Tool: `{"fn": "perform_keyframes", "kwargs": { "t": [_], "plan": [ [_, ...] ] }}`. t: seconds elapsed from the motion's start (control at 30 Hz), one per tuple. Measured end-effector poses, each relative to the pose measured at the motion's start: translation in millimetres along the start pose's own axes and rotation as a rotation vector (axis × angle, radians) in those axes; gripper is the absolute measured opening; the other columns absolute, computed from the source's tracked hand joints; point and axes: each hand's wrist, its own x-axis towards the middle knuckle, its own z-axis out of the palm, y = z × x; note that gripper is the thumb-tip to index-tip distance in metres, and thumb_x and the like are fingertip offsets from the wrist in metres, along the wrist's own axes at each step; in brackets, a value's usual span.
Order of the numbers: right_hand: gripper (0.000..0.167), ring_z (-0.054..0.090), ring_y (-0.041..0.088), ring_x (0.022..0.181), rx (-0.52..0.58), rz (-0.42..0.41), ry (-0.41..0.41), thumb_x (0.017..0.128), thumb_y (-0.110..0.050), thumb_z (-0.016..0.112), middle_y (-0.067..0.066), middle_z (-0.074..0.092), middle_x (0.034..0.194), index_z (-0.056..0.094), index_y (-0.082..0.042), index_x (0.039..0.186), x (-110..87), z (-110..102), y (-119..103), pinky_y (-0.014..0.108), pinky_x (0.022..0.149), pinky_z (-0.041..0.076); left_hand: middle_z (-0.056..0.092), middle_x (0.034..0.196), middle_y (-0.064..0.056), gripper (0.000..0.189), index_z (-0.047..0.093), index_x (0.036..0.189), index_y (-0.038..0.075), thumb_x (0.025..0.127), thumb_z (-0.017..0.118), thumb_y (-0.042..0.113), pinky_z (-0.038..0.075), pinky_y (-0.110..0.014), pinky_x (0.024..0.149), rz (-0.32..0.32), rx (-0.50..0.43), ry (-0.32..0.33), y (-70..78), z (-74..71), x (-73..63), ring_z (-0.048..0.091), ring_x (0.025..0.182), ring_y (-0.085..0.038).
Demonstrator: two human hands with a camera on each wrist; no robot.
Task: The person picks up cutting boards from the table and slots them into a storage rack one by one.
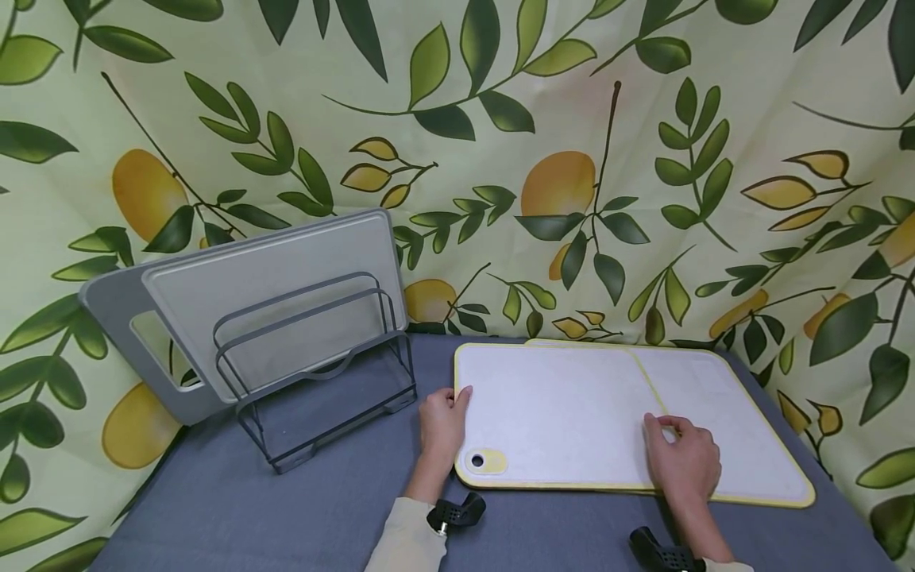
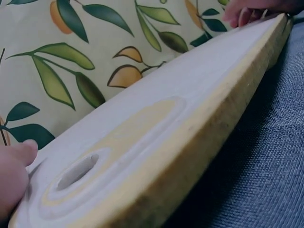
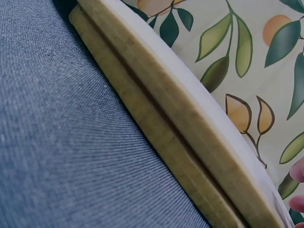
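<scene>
Two white cutting boards with yellow rims lie stacked on the blue cloth. The upper cutting board [image 1: 557, 413] covers the left part of the lower cutting board [image 1: 743, 445], which sticks out to the right. A yellow patch with a round hole marks the upper one's near left corner. My left hand [image 1: 441, 425] grips its left edge, thumb on top; the other fingers are mostly hidden. My right hand [image 1: 682, 459], fingers bent, pinches its right edge. The right wrist view shows both yellow edges [image 3: 190, 128] layered with a thin dark gap, and fingertips [image 3: 298, 202] at the border.
To the left stands a grey wire rack [image 1: 325, 373]. A light grey board [image 1: 286, 294] and a darker grey board [image 1: 114, 318] with a handle slot lean at its back. A leaf-and-fruit patterned cloth [image 1: 486, 175] hangs behind the blue-covered table [image 1: 322, 508].
</scene>
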Motion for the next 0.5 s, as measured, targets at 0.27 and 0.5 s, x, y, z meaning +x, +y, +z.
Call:
{"fn": "perform_keyframes", "kwargs": {
  "t": [0.27, 0.5],
  "plan": [
    [0.049, 0.049, 0.05, 0.108, -0.005, 0.012, -0.018, 0.099, -0.044, 0.053, 0.031, 0.056, 0.116, 0.067, 0.0, 0.114, 0.0, -0.7, -0.7, 0.061, 0.089, 0.035, 0.072, 0.075, -0.005, 0.038, 0.075, 0.103, 0.003, 0.089, 0.078, 0.039, 0.048, -0.026, 0.054, -0.03, -0.038, -0.025, 0.8, -1.3, -0.5, 0.059, 0.058, -0.01],
    [0.05, 0.048, 0.05, 0.109, -0.014, 0.021, -0.037, 0.099, -0.044, 0.052, 0.03, 0.055, 0.118, 0.066, 0.001, 0.117, -0.3, -2.1, -2.6, 0.061, 0.091, 0.035, 0.072, 0.073, -0.005, 0.036, 0.075, 0.1, 0.003, 0.086, 0.081, 0.036, 0.048, -0.026, 0.053, -0.026, -0.044, -0.023, 0.9, -1.7, -0.7, 0.06, 0.058, -0.01]
  ]
}}
